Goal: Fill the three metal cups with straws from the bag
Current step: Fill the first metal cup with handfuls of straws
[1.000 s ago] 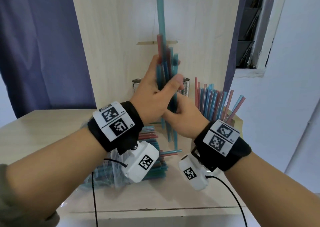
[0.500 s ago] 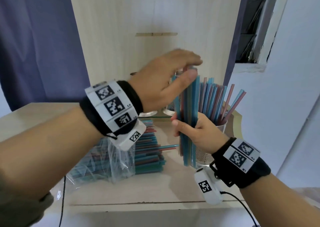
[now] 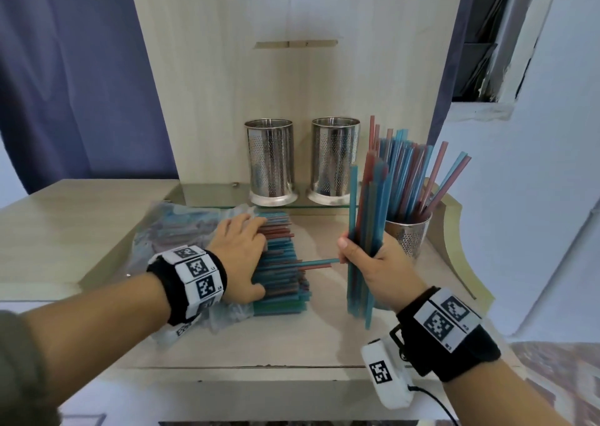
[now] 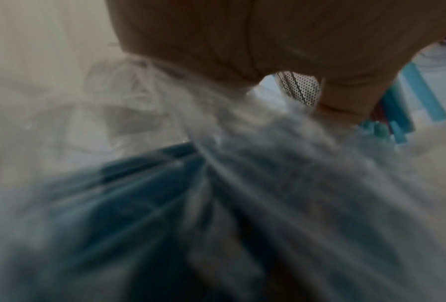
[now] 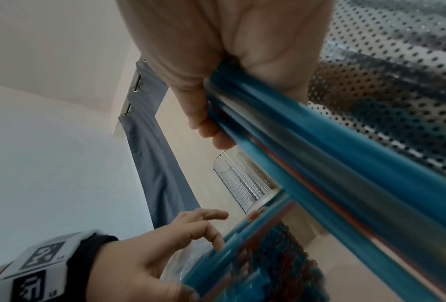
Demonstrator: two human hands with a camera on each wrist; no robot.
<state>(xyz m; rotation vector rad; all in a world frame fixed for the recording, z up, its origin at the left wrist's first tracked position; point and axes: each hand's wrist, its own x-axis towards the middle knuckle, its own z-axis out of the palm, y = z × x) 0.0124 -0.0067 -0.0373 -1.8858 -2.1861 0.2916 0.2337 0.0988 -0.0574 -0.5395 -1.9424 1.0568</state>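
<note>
Head view. Three perforated metal cups counted: left cup [image 3: 271, 161] and middle cup [image 3: 334, 159] standing side by side at the back, showing no straws; right cup [image 3: 409, 234] near the right edge of the surface [image 3: 65, 230], packed with upright blue and red straws. One clear bag [image 3: 181, 227] lying on the surface, mouth to the right, with a stack of straws [image 3: 281, 269] jutting out of it. One loose straw [image 3: 316, 262] projecting rightward from the stack. Right hand [image 3: 378, 271] raised just in front of the right cup, fingers closed round an upright bundle of straws [image 3: 365, 230], mostly blue, a few red. Left hand [image 3: 240, 256] palm down on the stack at the bag mouth, fingers spread and relaxed, gripping nothing.

Left wrist view. Blurred. Palm above the crumpled bag [image 4: 165, 126]; blue straws [image 4: 144, 183] visible through the plastic.

Right wrist view. Fingers [image 5: 206, 114] wrapped round the bundle [image 5: 320, 155]; perforated wall of the right cup [image 5: 397, 81] just behind. Left hand [image 5: 149, 255] below, fingers loosely bent over the stack [image 5: 268, 261].
</note>
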